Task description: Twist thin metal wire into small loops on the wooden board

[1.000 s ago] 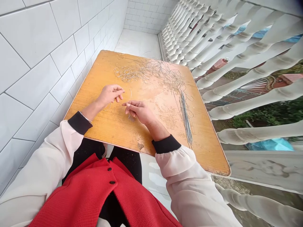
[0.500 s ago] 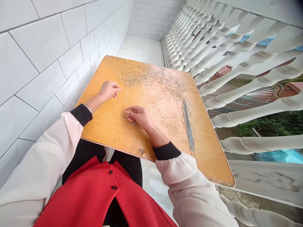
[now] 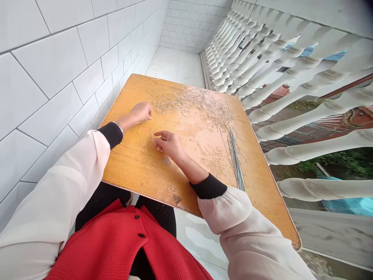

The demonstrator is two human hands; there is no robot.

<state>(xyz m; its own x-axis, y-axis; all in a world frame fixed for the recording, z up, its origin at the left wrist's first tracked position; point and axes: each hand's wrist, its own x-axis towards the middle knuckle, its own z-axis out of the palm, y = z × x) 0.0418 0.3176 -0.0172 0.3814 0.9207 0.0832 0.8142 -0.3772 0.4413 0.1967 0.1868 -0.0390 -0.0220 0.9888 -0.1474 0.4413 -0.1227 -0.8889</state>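
A thin, pale wire (image 3: 157, 123) curves between my two hands above the table (image 3: 201, 163). My left hand (image 3: 142, 112) is closed on it, knuckles up, with the fingertips hidden. From beneath that hand a loose length of wire (image 3: 140, 136) loops down toward the tabletop. Lower and to the right, my right hand (image 3: 169, 144) pinches the curved wire near the fingertips, its index finger held out straighter. Beyond both hands lies a tangled heap of bent wires (image 3: 201, 99). A bundle of straight metal wires (image 3: 235, 157) rests right of my right hand.
A white tiled wall (image 3: 64, 66) runs close along the left. White balusters (image 3: 314, 151) line the right side, past the table's edge. The table has a worn, flaked surface. My lap in red and black is below its near edge.
My left hand has turned so its knuckles face up, hiding its fingertips. My right index finger has straightened slightly. The whole view has shifted a little.
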